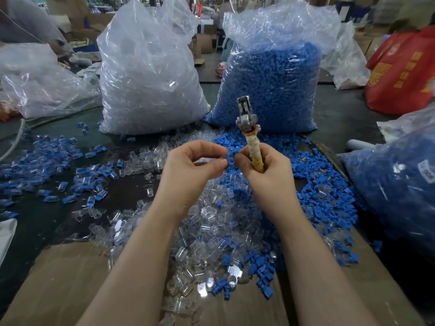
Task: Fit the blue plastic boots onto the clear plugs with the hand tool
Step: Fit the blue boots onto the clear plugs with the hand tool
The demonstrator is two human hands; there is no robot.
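Observation:
My right hand [266, 170] grips the taped handle of the hand tool [248, 128], whose metal head points up and away. My left hand [195, 165] is raised beside it, thumb and fingertips pinching a small clear plug [224, 158] close to my right thumb. Whether a blue boot sits between the two hands I cannot tell. Below the hands lies a heap of loose clear plugs [200, 231]. Loose blue boots [317, 184] are spread to the right. Assembled blue-and-clear pieces [47, 170] are scattered at the left.
A big clear bag of clear plugs [146, 71] and a big bag of blue boots [270, 78] stand at the back. Another bag of blue parts [400, 180] is at the right. Brown cardboard [70, 283] covers the near table. A red bag [404, 67] sits far right.

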